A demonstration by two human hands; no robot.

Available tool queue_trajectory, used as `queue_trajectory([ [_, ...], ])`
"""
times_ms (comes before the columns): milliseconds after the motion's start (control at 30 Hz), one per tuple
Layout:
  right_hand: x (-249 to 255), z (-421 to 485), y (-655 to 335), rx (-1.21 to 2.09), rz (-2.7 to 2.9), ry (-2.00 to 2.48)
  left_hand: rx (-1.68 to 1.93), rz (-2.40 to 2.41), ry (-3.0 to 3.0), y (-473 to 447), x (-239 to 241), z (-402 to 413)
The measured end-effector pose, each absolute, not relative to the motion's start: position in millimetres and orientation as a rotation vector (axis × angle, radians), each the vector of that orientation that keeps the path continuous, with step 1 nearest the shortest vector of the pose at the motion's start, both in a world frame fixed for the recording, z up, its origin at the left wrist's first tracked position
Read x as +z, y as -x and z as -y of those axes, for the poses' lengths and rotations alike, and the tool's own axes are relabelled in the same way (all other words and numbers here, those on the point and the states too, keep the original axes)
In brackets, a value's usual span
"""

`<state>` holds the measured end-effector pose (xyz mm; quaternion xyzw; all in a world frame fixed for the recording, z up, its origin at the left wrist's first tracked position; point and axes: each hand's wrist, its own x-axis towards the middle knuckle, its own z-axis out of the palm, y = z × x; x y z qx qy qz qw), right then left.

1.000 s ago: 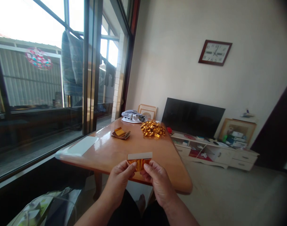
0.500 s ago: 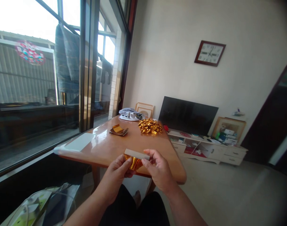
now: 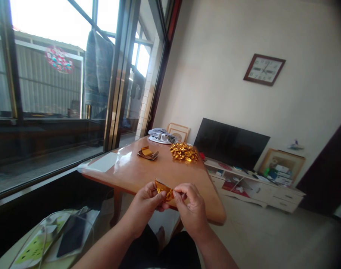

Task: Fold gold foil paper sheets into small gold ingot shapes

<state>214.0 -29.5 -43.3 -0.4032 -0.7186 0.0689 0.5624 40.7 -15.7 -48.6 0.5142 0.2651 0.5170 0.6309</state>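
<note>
A crinkled piece of gold foil paper [image 3: 164,189] is held between both hands just above the table's near edge. My left hand [image 3: 150,200] pinches its left side, thumb in front. At its right end, my right hand [image 3: 190,203] grips the foil between thumb and fingertips. Farther back on the table [image 3: 148,175] rests a heap of folded gold foil pieces [image 3: 184,153]. To the left of that heap lies a small stack of flat foil sheets [image 3: 148,153], with one gold sheet curled on top.
White and grey cloth [image 3: 160,136] lies at the table's far end. A white sheet [image 3: 102,163] covers the left corner. Low at left are a power strip [image 3: 33,246] and a dark phone [image 3: 72,233]. A television [image 3: 230,142] stands behind a low cabinet [image 3: 260,192].
The foil's pale flat upper strip has been folded over, so its gold side now faces me. My right fingers have drawn in closer to the left ones. The view has shifted left.
</note>
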Motion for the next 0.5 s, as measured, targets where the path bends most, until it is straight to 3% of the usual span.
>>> queue_trajectory([
  [500,-42.2,37.7,-205.2,0.754,1.484,0.909,1.243,-0.625,-1.188,-38.4,-50.5,14.4],
])
